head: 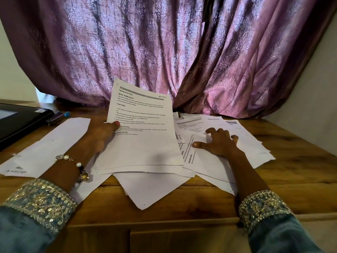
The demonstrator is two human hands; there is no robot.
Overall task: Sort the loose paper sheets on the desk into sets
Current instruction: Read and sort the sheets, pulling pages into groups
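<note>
A printed sheet headed "Section 1" is raised off the wooden desk, its far edge tilted up toward the curtain. My left hand pinches its left edge, thumb on top. Under it lie blank-side-up sheets pointing toward me. My right hand rests with spread fingers on a loose, overlapping pile of printed sheets at the right. A separate sheet lies face down at the left, beside my left forearm.
A dark laptop sits at the desk's far left with pens next to it. A purple patterned curtain hangs right behind the desk. A white wall closes the right side.
</note>
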